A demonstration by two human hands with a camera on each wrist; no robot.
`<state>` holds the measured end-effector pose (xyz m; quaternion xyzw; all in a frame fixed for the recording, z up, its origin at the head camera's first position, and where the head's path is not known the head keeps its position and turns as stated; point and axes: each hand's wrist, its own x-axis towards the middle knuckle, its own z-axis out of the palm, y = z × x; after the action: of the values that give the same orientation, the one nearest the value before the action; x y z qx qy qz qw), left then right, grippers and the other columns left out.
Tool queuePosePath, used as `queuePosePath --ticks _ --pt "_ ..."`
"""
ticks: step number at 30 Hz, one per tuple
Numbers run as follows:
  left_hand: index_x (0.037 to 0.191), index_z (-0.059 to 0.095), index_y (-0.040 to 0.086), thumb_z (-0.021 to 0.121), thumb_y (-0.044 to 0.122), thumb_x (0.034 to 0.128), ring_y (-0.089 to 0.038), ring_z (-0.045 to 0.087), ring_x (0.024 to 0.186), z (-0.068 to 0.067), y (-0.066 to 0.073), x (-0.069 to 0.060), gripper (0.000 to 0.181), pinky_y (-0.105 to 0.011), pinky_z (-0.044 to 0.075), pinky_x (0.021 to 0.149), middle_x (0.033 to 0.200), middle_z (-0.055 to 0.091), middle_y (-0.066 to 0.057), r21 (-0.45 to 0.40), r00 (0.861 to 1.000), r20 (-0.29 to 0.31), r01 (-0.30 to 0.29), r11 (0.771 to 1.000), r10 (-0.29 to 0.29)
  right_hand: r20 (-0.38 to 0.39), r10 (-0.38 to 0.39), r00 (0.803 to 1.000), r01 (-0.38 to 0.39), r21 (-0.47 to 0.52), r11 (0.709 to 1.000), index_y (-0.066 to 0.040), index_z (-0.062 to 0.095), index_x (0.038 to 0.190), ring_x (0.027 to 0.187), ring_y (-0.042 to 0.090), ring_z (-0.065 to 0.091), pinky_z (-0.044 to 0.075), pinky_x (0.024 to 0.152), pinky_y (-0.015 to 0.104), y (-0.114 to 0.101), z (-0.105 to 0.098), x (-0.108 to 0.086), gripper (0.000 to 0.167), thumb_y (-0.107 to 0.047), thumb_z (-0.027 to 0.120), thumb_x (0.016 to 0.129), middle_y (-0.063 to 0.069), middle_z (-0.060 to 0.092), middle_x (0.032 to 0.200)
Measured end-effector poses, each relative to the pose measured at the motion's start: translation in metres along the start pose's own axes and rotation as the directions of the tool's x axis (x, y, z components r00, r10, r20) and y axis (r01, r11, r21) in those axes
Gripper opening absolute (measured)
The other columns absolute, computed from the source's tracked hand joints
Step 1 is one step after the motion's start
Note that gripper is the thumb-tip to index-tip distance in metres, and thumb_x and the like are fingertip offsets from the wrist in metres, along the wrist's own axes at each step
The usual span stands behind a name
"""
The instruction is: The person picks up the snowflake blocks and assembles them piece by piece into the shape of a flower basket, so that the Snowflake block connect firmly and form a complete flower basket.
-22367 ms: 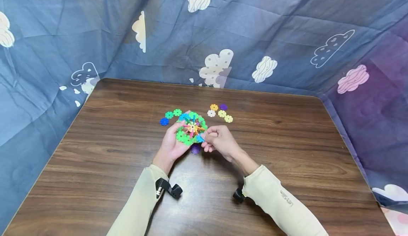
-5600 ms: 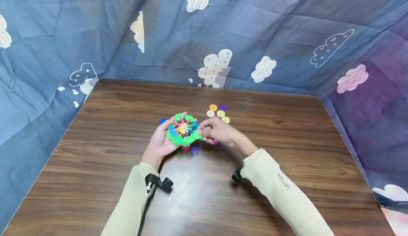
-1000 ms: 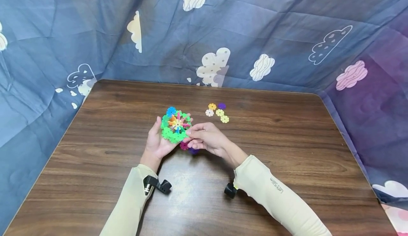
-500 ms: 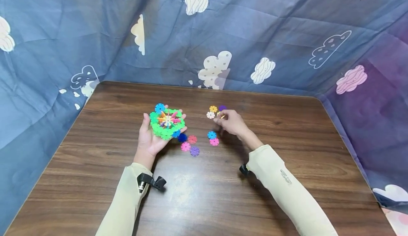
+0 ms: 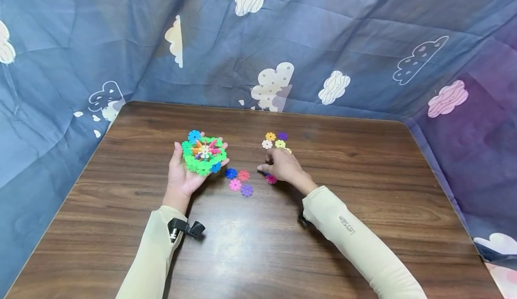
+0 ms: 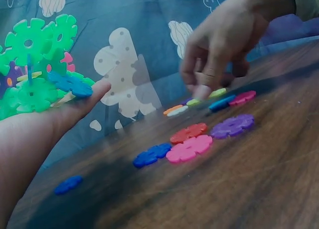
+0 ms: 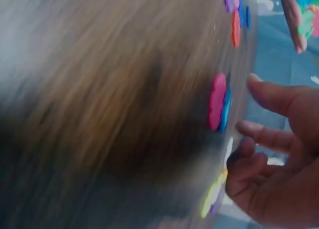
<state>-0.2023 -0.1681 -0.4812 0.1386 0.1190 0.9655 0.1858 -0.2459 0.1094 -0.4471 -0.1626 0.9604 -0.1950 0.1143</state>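
Observation:
My left hand (image 5: 183, 178) is palm up, thumb and fingers extended, carrying a ring of interlocking snowflake discs (image 5: 202, 166). The ring is mostly green, with blue discs on its edge and a multicoloured spoked centre. My right hand (image 5: 284, 166) hovers over a pink disc (image 5: 271, 179) and a light blue disc (image 6: 222, 103), thumb and index finger apart. In the right wrist view nothing shows between them; the other fingers are bent. The hand mostly covers the blue disc in the head view.
A dark blue disc (image 5: 231, 173), red disc (image 5: 243, 176), pink disc (image 5: 235, 185) and purple disc (image 5: 247, 191) lie mid-table. Farther back are orange (image 5: 270, 136), violet, white and yellow discs. Another blue disc (image 6: 68, 185) lies below my left hand. A cloud-patterned cloth (image 5: 202, 43) hangs behind the table.
Since half a second ago my right hand has come back from the yellow discs to the blue and pink pair. My left hand has shifted left with the ring. Loose green discs seen earlier are gone.

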Motion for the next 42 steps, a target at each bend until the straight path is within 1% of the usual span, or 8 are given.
queuePosePath --ticks 9,17,20,23,26,29,34,42 --pt "0.146 0.035 0.021 0.053 0.057 0.0939 -0.041 -0.005 0.154 -0.003 -0.006 0.000 0.065 -0.065 0.033 0.113 0.155 0.036 -0.020 -0.001 1.000 0.007 0.004 1.000 -0.004 0.107 0.138 0.985 -0.126 -0.112 0.986 -0.009 0.063 0.113 0.098 0.026 0.061 0.054 0.082 0.047 -0.016 -0.005 0.005 0.040 -0.025 0.083 0.082 0.010 0.066 0.106" --pt "0.147 0.034 0.021 0.048 0.054 0.0972 -0.044 0.026 0.150 -0.006 -0.015 0.000 0.062 -0.065 0.031 0.114 0.153 0.039 -0.023 -0.035 0.996 0.047 0.075 0.997 -0.073 0.113 0.065 0.991 -0.057 -0.072 0.996 -0.008 0.064 0.074 0.069 0.015 0.051 0.047 0.063 0.029 -0.012 -0.005 0.001 0.019 -0.013 0.081 0.082 0.000 0.057 0.069" --pt "0.148 0.033 0.020 0.048 0.053 0.0980 -0.044 0.028 0.149 -0.008 -0.018 0.001 0.062 -0.064 0.025 0.117 0.155 0.036 -0.023 -0.053 0.991 0.089 0.110 0.993 -0.105 0.129 0.005 0.992 -0.011 0.047 0.999 -0.008 0.064 0.074 0.064 0.013 0.051 0.045 0.059 0.026 -0.014 -0.009 -0.001 0.019 -0.011 0.071 0.091 0.000 0.057 0.068" --pt "0.150 0.029 0.020 0.049 0.052 0.0978 -0.044 0.027 0.149 -0.010 -0.021 0.002 0.065 -0.063 0.026 0.117 0.156 0.036 -0.023 -0.045 0.985 0.118 0.133 0.990 -0.127 0.189 -0.104 0.976 0.029 0.360 0.932 0.000 0.065 0.089 0.060 0.011 0.056 0.050 0.055 0.025 -0.019 -0.017 -0.005 0.013 -0.007 0.059 0.099 0.008 0.063 0.073" --pt "0.152 0.027 0.020 0.050 0.052 0.0975 -0.043 0.035 0.146 -0.010 -0.026 0.003 0.067 -0.061 0.035 0.114 0.153 0.040 -0.023 -0.014 0.984 0.113 0.139 0.990 -0.136 0.283 -0.209 0.936 -0.025 0.646 0.763 0.008 0.063 0.109 0.053 0.010 0.055 0.047 0.048 0.022 -0.027 -0.025 -0.009 0.017 -0.003 0.052 0.102 0.010 0.062 0.070" --pt "0.153 0.028 0.020 0.049 0.051 0.0976 -0.039 0.042 0.143 -0.009 -0.030 0.003 0.067 -0.056 0.039 0.113 0.150 0.045 -0.022 0.021 0.983 0.102 0.151 0.988 -0.152 0.356 -0.257 0.898 -0.090 0.721 0.687 0.010 0.062 0.118 0.047 0.007 0.048 0.037 0.044 0.019 -0.035 -0.029 -0.013 0.024 -0.004 0.055 0.100 0.001 0.057 0.061" --pt "0.156 0.022 0.018 0.047 0.048 0.0997 -0.034 0.045 0.141 -0.010 -0.036 0.003 0.068 -0.049 0.043 0.112 0.149 0.047 -0.021 0.074 0.980 0.105 0.161 0.984 -0.169 0.388 -0.217 0.896 -0.143 0.713 0.686 0.009 0.064 0.114 0.046 0.007 0.046 0.033 0.044 0.018 -0.040 -0.029 -0.016 0.021 -0.005 0.058 0.099 -0.001 0.057 0.057" --pt "0.159 0.014 0.017 0.041 0.043 0.1028 -0.032 0.051 0.136 -0.012 -0.037 0.002 0.068 -0.050 0.046 0.108 0.147 0.050 -0.017 0.124 0.979 0.082 0.177 0.976 -0.188 0.331 -0.224 0.916 -0.071 0.686 0.724 0.006 0.066 0.105 0.046 0.010 0.041 0.031 0.046 0.020 -0.039 -0.027 -0.018 0.015 -0.005 0.058 0.099 0.000 0.054 0.057"
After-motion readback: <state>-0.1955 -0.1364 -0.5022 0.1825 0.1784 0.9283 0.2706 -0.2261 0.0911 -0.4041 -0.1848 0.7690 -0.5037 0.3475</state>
